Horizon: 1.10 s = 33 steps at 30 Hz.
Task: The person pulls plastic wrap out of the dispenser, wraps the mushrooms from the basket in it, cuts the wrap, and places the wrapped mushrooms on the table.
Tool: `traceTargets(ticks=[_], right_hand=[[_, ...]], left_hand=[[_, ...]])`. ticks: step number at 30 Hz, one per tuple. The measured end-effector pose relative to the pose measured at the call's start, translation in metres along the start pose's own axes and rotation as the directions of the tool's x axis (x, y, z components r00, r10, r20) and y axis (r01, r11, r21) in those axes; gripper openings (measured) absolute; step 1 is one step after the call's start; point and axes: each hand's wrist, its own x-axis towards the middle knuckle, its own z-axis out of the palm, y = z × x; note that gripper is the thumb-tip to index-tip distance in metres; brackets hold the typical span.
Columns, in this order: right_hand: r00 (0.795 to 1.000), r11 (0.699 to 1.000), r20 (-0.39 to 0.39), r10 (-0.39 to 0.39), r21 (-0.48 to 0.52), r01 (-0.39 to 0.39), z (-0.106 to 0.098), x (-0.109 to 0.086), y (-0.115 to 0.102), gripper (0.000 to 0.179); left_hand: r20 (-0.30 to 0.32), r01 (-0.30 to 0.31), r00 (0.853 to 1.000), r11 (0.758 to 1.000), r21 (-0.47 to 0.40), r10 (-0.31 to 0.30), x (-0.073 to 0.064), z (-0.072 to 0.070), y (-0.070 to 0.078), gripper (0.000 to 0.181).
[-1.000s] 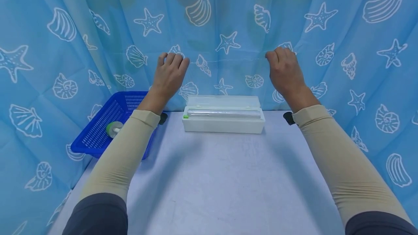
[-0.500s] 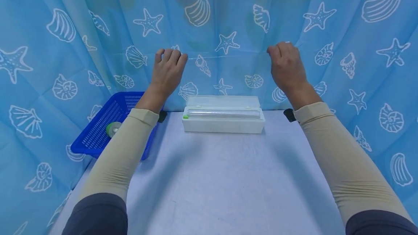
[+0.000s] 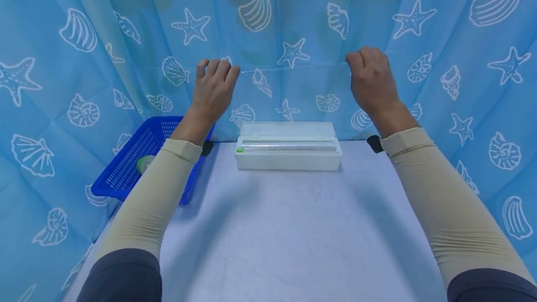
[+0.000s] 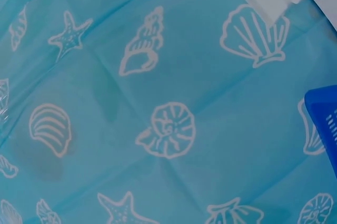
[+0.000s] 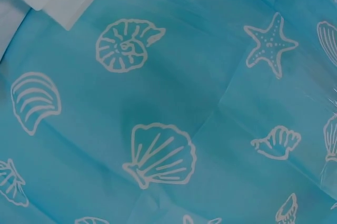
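Observation:
A sheet of clear cling film is stretched between my two raised hands, its upper edge showing as a thin bright line in the head view. My left hand pinches its left end, my right hand its right end, a little higher. Below and between them, the white cling film dispenser stands on the table with its lid up. A wrapped-looking shiny roll lies inside it. Neither wrist view shows a hand, but film creases glint at the right edge of the right wrist view.
A blue plastic basket stands at the table's left, partly behind my left forearm. In it lies a clear thing with a green rim, mostly hidden. The white-covered table ends at a blue shell-print curtain.
Both hands have risen slightly, the right one more and a little to the right. The film's edge between them now slants up to the right. The dispenser and basket stay in place.

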Motion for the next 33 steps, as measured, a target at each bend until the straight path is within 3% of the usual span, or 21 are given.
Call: traceTargets(ticks=[9,16,20,26,33], right_hand=[[0.999,0.999,0.032,-0.013,0.04,0.011,-0.009,-0.011,0.001,0.013],[0.997,0.998,0.069,-0.031,0.051,0.027,-0.022,-0.026,0.004,0.011],[0.995,0.997,0.079,-0.063,0.044,0.06,-0.031,-0.034,0.006,0.011],[0.992,0.994,0.076,-0.097,0.05,0.094,-0.037,-0.05,0.011,0.01],[0.993,0.989,0.05,-0.105,0.11,0.099,-0.048,-0.081,0.012,0.02]], left_hand=[[0.051,-0.066,0.997,0.998,-0.009,0.066,-0.008,-0.019,0.01,0.015],[0.026,-0.134,0.99,0.99,-0.043,0.136,-0.018,-0.038,0.031,0.012],[0.079,-0.171,0.981,0.983,-0.063,0.176,-0.021,-0.052,0.045,0.011],[0.217,-0.186,0.948,0.957,-0.223,0.234,-0.031,-0.076,0.083,0.014],[0.229,-0.209,0.925,0.911,-0.356,0.302,-0.069,-0.089,0.14,0.014]])
